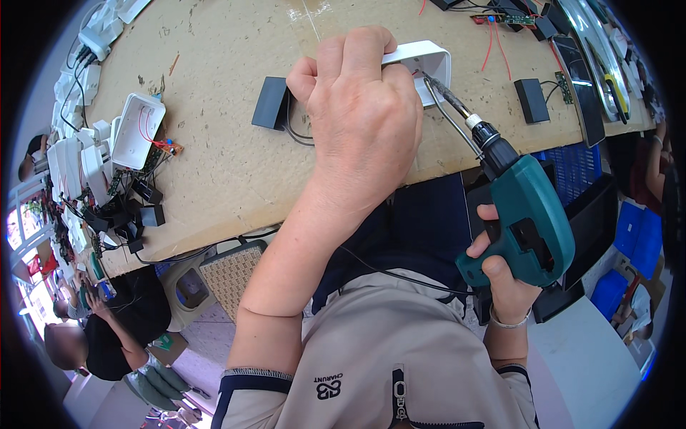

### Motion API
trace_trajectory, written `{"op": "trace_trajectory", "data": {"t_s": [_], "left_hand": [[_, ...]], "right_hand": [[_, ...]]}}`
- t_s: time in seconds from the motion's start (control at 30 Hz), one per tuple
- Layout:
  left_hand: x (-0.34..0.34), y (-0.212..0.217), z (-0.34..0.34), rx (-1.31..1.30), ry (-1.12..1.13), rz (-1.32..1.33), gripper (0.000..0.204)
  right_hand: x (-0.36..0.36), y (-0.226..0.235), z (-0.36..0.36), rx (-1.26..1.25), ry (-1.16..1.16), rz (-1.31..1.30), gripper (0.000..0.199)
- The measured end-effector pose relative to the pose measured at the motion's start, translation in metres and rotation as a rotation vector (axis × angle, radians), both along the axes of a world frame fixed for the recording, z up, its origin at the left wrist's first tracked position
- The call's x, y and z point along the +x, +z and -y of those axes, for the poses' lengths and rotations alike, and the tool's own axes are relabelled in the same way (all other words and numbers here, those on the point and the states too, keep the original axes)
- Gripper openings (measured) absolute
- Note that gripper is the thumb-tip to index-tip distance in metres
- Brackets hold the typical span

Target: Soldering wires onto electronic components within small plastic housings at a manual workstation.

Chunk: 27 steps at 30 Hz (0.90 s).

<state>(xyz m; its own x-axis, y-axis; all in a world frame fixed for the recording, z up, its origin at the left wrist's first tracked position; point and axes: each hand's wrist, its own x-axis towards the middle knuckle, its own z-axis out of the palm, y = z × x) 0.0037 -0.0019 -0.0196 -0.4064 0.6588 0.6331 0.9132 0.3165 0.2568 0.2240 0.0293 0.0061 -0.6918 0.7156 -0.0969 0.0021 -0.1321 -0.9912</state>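
Observation:
My left hand (364, 107) is closed on a white plastic housing (429, 51), tilted over the table with its hollow inside partly showing. The back of the hand hides most of the housing. In my right hand (504, 279) is a green soldering gun (532, 222), its fingers wrapped round the handle. The gun's metal tip and thin feed tube reach into the housing, close to a small red wire near my left fingers. Whether the tip touches anything inside, I cannot tell. A black rectangular box (270, 104) with a black cable lies just left of my left hand.
White housings (136, 136) and black boxes with circuit boards pile up at the left. Another black box (532, 100), a dark phone-like slab (577, 89) and a circuit board with red wires (504, 19) lie at the right. Below the table edge sits a blue crate (572, 168).

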Motion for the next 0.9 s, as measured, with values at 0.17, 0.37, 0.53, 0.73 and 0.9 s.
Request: {"op": "trace_trajectory", "data": {"t_s": [0.17, 0.37, 0.53, 0.73, 0.9], "left_hand": [[-0.0009, -0.0021, -0.0019, -0.002, 0.004, -0.004, 0.005], [-0.0028, -0.0052, -0.0048, 0.085, -0.056, -0.028, 0.006], [-0.0007, -0.001, -0.0022, 0.017, 0.001, 0.007, 0.004], [-0.0033, -0.0067, -0.0051, 0.098, -0.053, -0.034, 0.006], [-0.0018, -0.0028, -0.0019, 0.02, -0.003, -0.012, 0.004]], "right_hand": [[-0.0071, 0.0034, 0.0039, 0.018, -0.123, 0.133, 0.07], [-0.0061, 0.0027, 0.0006, 0.015, -0.031, 0.035, 0.047], [-0.0085, 0.0044, 0.0028, 0.046, -0.104, 0.18, 0.063], [-0.0057, 0.0037, 0.0041, 0.055, -0.103, 0.203, 0.062], [-0.0079, 0.0053, 0.0055, 0.046, -0.125, 0.214, 0.063]]}}
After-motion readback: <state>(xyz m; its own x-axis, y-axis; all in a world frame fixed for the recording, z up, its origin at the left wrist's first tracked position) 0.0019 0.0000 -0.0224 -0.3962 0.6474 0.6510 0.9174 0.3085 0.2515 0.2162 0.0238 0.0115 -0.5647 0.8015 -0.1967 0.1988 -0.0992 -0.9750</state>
